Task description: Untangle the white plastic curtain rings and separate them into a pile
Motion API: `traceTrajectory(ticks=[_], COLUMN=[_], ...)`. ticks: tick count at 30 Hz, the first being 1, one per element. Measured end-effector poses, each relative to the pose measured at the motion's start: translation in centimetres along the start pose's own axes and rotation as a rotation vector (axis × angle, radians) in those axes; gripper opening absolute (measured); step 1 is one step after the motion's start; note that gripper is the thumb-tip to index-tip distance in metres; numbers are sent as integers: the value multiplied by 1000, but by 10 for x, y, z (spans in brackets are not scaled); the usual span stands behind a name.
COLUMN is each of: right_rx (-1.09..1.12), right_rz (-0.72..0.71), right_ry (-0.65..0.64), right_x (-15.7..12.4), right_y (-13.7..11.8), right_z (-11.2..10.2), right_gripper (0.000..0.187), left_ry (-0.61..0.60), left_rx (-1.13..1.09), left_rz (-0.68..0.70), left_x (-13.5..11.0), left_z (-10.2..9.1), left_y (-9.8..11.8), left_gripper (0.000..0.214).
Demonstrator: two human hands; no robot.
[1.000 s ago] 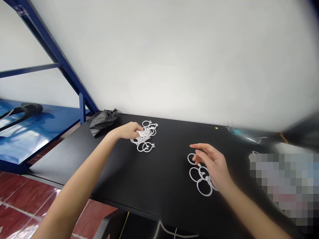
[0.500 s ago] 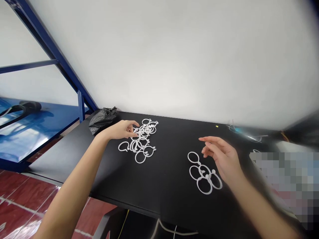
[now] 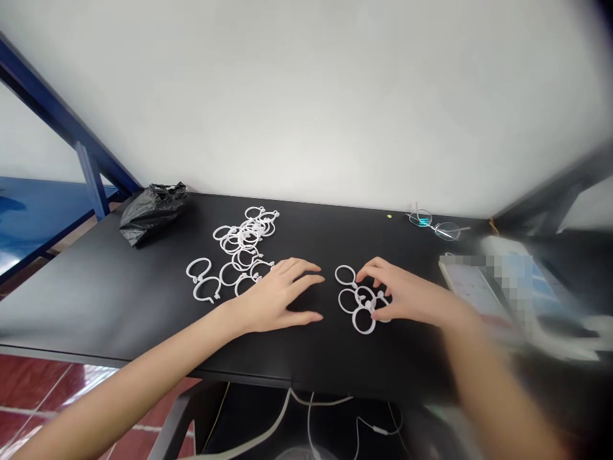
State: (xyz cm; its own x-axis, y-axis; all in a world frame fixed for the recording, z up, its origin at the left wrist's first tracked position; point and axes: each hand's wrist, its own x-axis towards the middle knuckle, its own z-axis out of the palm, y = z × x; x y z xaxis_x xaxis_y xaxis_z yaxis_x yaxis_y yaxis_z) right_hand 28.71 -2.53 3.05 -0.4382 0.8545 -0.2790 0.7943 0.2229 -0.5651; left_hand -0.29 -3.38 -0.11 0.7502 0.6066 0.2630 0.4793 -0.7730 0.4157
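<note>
White plastic rings with small clasps, like curtain rings, lie on the black table [image 3: 306,358] in two groups. The larger heap of rings [image 3: 249,233] spreads over the left middle, with two rings [image 3: 207,289] apart at its left. My left hand [image 3: 282,294] hovers palm down with fingers spread, covering part of the heap's near right edge. The smaller group of rings [image 3: 345,275] lies right of centre. Over its right side is my right hand [image 3: 402,291], thumb and fingers apart around some rings; whether it touches them I cannot tell. One ring there is partly hidden.
A crumpled black plastic bag [image 3: 153,207] sits at the back left. Eyeglasses [image 3: 433,227] lie at the back right near the wall. Boxes or papers [image 3: 479,294], partly blurred, stand at the right. White cables [image 3: 268,431] hang below the table's front edge.
My left hand has moved from the larger heap toward the right and nearer, fingers now spread. My right hand has come down over the smaller group. Two rings now lie apart at the left; the view has shifted.
</note>
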Motion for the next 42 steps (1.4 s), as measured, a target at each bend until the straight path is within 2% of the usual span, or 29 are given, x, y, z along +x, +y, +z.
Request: traceTrajectory(ticks=[5, 9, 12, 18, 23, 27, 30, 33, 35, 36, 38, 42], right_rx=[23, 172, 243, 303, 312, 468, 555, 533, 441, 368, 234, 108], right_rz=[-11, -3, 0, -63, -43, 0, 18, 86, 149, 177, 194, 153], right_ry=[29, 64, 121, 264, 324, 278, 227, 42, -121, -153, -143, -69], right_x=[17, 27, 32, 42, 49, 51, 44, 27, 14, 9, 4, 9], right_y=[-1, -1, -3, 0, 3, 3, 8, 19, 26, 29, 32, 29], right_z=[10, 16, 22, 34, 42, 42, 25, -3, -18, -22, -23, -9], right_gripper=[26, 24, 24, 25, 16, 17, 18, 18, 13, 8, 6, 9], left_ry=[-26, -31, 6, 35, 113, 209, 238, 263, 281, 293, 317, 338], left_rx=[21, 39, 34, 81, -130, -343, -441, -495, -504, -504, -495, -478], left_rz=[-22, -73, -138, -290, -451, -507, -509, -508, -508, -510, -519, -542], left_x=[39, 50, 48, 44, 42, 42, 42, 43, 42, 41, 40, 38], left_z=[26, 39, 39, 31, 20, 10, 5, 0, -2, -3, -4, -4], left_y=[6, -1, -8, -8, -13, -20, -20, -18, -18, -18, -19, -21], left_gripper=[48, 29, 21, 22, 31, 37, 34, 31, 28, 25, 16, 9])
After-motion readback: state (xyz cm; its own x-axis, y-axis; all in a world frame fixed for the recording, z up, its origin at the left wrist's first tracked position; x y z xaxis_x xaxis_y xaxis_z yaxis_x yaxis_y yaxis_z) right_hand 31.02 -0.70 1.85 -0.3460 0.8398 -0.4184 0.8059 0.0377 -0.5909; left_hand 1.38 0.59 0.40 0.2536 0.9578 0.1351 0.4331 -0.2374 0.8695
